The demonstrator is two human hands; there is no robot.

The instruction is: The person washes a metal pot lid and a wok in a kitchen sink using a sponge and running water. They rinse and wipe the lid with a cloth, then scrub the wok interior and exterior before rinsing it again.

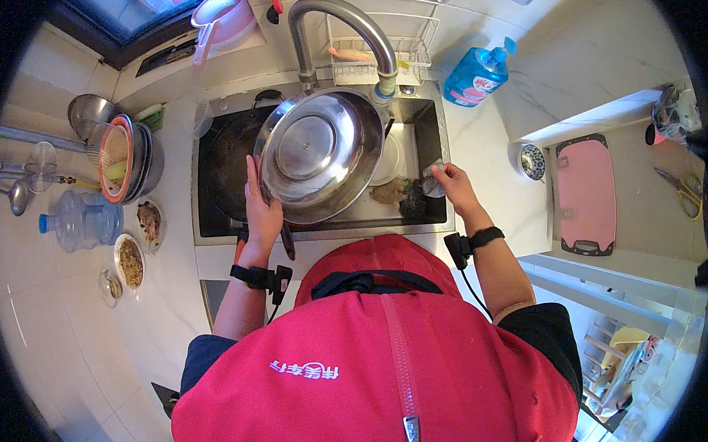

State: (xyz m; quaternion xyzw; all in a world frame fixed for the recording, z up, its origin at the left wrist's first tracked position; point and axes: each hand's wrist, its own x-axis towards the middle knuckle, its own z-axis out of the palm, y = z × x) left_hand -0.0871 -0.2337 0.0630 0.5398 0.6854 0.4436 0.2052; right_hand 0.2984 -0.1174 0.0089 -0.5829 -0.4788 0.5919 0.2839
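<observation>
My left hand (263,221) grips the near left rim of a round, shiny stainless-steel basin or pan lid (329,187), tilted over the sink (325,229). My right hand (457,191) pinches a crumpled greyish piece (433,184), perhaps cloth or film, by the sink's right edge. Left of that hand, a dark scourer (413,200) and a brownish pad (387,194) lie on the sink floor. A white plate (394,160) is partly hidden behind the steel piece. On the sink's left side sits a dark pan (226,161), also partly covered.
A curved faucet (337,4) rises behind the sink. Blue detergent (472,79) stands right of it, near a small patterned bowl (531,161) and a pink cutting board (586,195). Leftward are stacked bowls (144,164), a water jug (85,220) and food dishes (130,263).
</observation>
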